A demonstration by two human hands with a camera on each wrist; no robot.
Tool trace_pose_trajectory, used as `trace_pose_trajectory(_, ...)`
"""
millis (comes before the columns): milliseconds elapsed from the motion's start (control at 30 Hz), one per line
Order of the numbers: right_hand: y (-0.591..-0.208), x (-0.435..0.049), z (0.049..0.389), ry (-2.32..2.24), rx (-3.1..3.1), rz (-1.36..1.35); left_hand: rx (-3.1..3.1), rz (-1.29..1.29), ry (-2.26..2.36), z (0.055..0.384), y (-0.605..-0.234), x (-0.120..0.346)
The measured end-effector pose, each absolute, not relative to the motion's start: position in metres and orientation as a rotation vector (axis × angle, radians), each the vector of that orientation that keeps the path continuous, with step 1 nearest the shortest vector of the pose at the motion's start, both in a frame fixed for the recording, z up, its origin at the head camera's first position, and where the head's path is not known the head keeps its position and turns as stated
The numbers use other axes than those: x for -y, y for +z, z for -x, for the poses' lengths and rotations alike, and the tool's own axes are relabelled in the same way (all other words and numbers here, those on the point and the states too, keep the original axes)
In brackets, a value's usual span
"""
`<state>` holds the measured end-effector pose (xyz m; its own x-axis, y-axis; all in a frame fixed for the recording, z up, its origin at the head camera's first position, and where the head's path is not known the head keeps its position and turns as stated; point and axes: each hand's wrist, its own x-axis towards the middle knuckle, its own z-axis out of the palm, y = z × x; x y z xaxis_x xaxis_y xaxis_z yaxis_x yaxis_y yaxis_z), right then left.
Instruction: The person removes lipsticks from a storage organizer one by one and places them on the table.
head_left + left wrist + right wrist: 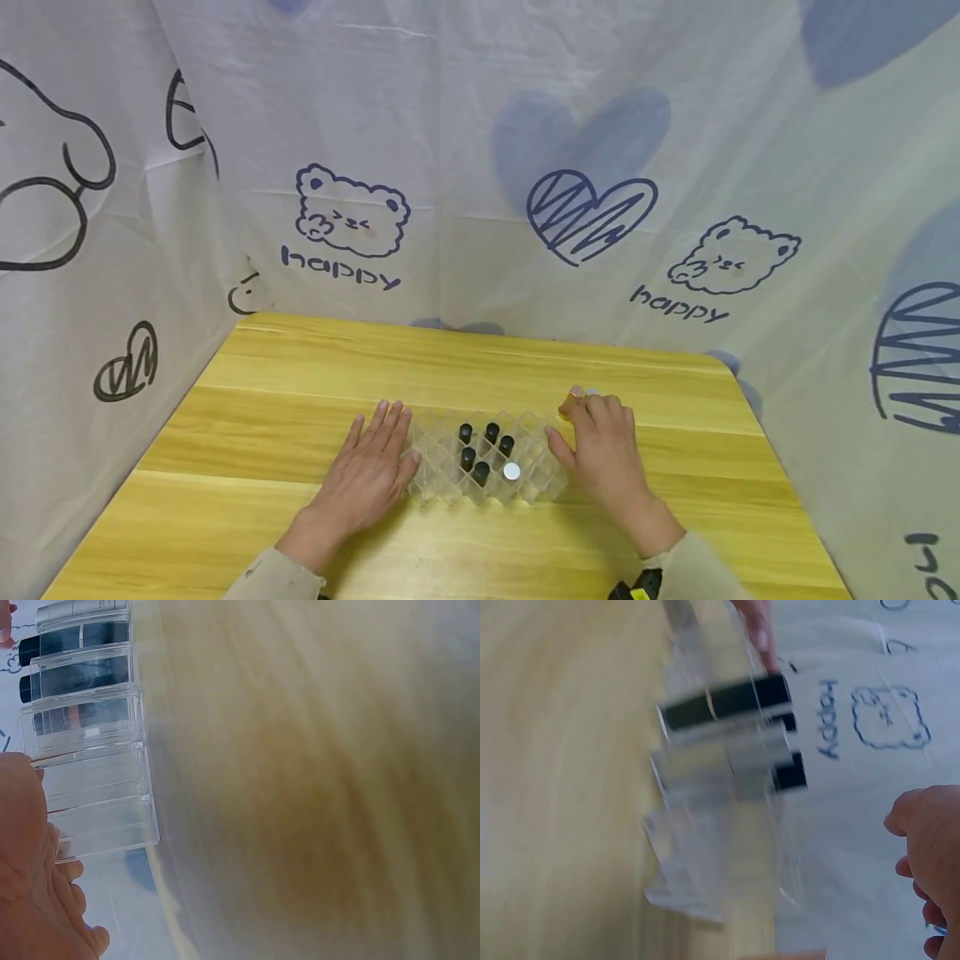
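A clear plastic lipstick holder [450, 479] with diamond-shaped compartments stands on the table. Several black-capped tubes [482, 473], apparently lipsticks, stand upright in its middle compartments, beside one white-capped tube [512, 472]. My left hand [363, 475] lies with straight fingers along the holder's left end, its thumb at the corner; in the left wrist view the hand [30, 862] is beside the clear wall. My right hand [603, 450] is past the right end, thumb apart from the bent fingers. By its fingertips is an orange tube [565, 410], partly hidden, with a whitish top [592, 392] close by.
The yellow wood-grain table [300, 358] extends around the holder on all sides. Printed white cloth [465, 283] hangs behind it and at both sides. A black and yellow wrist device [637, 587] shows at my right sleeve.
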<state>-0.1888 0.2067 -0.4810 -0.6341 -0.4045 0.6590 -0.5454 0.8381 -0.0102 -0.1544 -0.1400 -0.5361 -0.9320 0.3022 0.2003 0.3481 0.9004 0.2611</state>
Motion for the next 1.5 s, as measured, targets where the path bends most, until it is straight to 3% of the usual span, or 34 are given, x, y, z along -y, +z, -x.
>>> trace_pose_trajectory(567,-0.506,-0.174,0.152,0.322,2.403,-0.841,2.915,0.503,-0.455,0.155,-0.538,0.141)
trace_pose_trajectory(1500,-0.512,-0.17,0.157,0.168,2.384,-0.905,2.9,0.496,-0.454,0.154,-0.538,0.139)
